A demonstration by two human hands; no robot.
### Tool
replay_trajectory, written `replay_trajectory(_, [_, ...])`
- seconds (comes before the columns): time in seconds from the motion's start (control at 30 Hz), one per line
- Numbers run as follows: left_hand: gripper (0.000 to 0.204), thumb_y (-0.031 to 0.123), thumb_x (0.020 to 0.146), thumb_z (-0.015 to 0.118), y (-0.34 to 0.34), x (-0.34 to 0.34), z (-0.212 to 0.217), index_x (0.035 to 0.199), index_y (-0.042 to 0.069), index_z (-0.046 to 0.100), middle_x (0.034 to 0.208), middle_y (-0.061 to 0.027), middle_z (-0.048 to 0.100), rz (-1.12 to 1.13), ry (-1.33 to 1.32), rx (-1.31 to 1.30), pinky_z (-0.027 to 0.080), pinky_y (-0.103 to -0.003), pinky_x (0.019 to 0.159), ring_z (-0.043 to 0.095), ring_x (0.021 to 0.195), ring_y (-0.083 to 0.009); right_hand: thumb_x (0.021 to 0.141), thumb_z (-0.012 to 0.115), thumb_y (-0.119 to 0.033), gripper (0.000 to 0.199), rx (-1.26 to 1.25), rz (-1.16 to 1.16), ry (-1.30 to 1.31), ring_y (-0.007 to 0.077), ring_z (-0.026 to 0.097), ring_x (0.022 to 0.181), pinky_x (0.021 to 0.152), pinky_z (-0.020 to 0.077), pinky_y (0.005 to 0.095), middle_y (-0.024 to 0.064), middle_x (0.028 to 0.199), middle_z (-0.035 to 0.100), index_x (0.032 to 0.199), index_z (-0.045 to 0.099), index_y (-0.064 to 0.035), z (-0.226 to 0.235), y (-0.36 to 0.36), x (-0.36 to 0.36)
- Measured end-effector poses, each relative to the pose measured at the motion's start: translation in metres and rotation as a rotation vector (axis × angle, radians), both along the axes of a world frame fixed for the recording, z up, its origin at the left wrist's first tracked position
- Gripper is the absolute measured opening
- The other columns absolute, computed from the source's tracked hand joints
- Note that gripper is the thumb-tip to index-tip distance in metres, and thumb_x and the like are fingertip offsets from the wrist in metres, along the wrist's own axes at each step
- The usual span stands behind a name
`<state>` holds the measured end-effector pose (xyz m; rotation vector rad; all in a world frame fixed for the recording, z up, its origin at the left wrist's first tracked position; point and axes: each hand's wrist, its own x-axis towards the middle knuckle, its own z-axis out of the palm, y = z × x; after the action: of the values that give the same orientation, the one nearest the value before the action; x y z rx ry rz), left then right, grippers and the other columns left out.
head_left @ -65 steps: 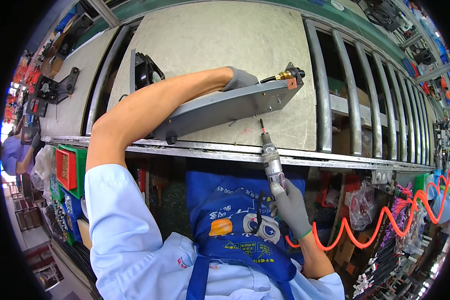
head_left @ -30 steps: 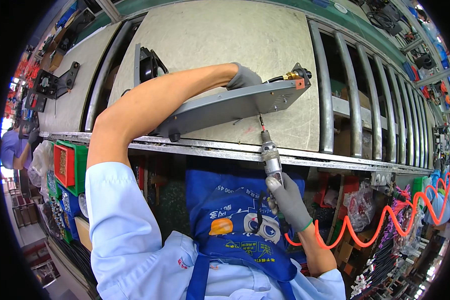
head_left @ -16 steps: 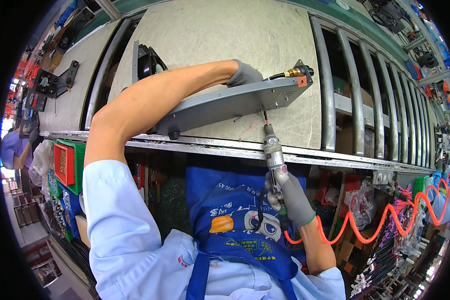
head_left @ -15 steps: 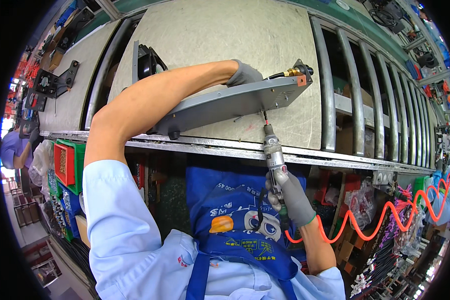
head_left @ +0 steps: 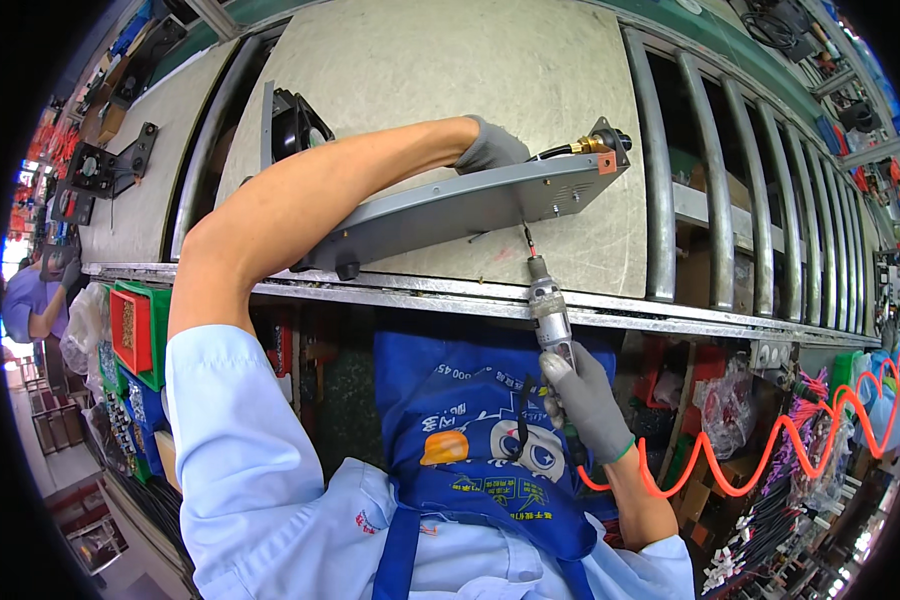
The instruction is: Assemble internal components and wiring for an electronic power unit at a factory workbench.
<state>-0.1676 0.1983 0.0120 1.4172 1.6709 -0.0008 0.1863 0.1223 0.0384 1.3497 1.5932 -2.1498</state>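
Note:
A long grey metal chassis point(head_left: 450, 207) stands on edge on the work board, its broad perforated side toward me. Over its top edge reaches my left hand point(head_left: 495, 147), in a grey glove; its fingers are hidden behind the metal. At the chassis's right end are a brass fitting point(head_left: 588, 146) with a black cable and a small copper-coloured patch. In its left end sits a black fan point(head_left: 298, 122). My right hand point(head_left: 588, 400), also gloved, is closed round a power screwdriver point(head_left: 551, 318). The driver's bit points up to the chassis's lower face, near its lower edge.
Metal rollers point(head_left: 705, 180) run to the right of the pale work board point(head_left: 440, 70). An orange coiled hose point(head_left: 730, 490) trails from the screwdriver to the right. Red and green bins point(head_left: 140, 330) of small parts stand at left. A person point(head_left: 32, 300) works at far left.
The chassis has shifted slightly to the right. My right hand has moved a little to the right and the screwdriver leans slightly more, its bit still at the chassis.

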Motion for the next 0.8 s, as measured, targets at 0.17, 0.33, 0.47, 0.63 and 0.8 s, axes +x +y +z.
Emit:
replay_trajectory(0.17, [0.046,0.028,0.085,0.059,0.002,0.001,0.000,0.111,-0.007,0.071,0.101,-0.0164,0.070,-0.014,0.007,-0.005,0.048,-0.042,0.070,0.059,0.083,-0.0241,0.096,0.065,-0.035,0.035,0.010,-0.033,-0.002,0.0061,0.051,0.051,0.042,0.0410,0.0236,-0.0009,0.069,0.052,0.109,0.055,-0.0045,-0.006,-0.003,0.000])
replay_trajectory(0.33, [0.047,0.029,0.085,0.059,-0.001,0.002,0.006,0.112,-0.008,0.070,0.103,-0.0179,0.071,0.021,0.002,-0.027,0.049,-0.043,0.073,0.062,0.086,-0.0259,0.098,0.060,-0.038,0.034,-0.180,-0.106,0.116,0.0067,0.052,0.053,0.041,0.0396,0.0229,0.0006,0.076,0.052,0.107,0.055,-0.0064,-0.010,0.000,0.003])
replay_trajectory(0.47, [0.049,0.030,0.084,0.059,0.002,0.005,0.009,0.113,-0.008,0.070,0.107,-0.0191,0.072,-0.072,0.078,0.009,0.049,-0.044,0.076,0.064,0.089,-0.0276,0.099,0.058,-0.039,0.033,-0.303,-0.149,0.190,0.0070,0.052,0.053,0.041,0.0392,0.0223,0.0012,0.080,0.052,0.106,0.054,-0.0070,-0.011,-0.002,0.001])
replay_trajectory(0.63, [0.048,0.031,0.085,0.058,0.003,-0.001,-0.002,0.114,-0.006,0.070,0.109,-0.0186,0.072,-0.064,0.055,-0.001,0.049,-0.044,0.078,0.064,0.093,-0.0279,0.099,0.057,-0.046,0.039,-0.098,-0.060,0.079,0.0073,0.052,0.054,0.042,0.0398,0.0223,0.0024,0.081,0.055,0.106,0.054,-0.0073,-0.012,-0.010,-0.005])
replay_trajectory(0.8, [0.049,0.032,0.085,0.059,0.001,-0.003,-0.015,0.116,-0.005,0.070,0.110,-0.0179,0.071,0.038,-0.055,-0.007,0.049,-0.044,0.079,0.063,0.094,-0.0274,0.101,0.055,-0.040,0.034,-0.051,-0.087,0.044,0.0090,0.054,0.054,0.043,0.0423,0.0237,0.0029,0.073,0.053,0.106,0.054,-0.0065,-0.004,-0.007,-0.009])
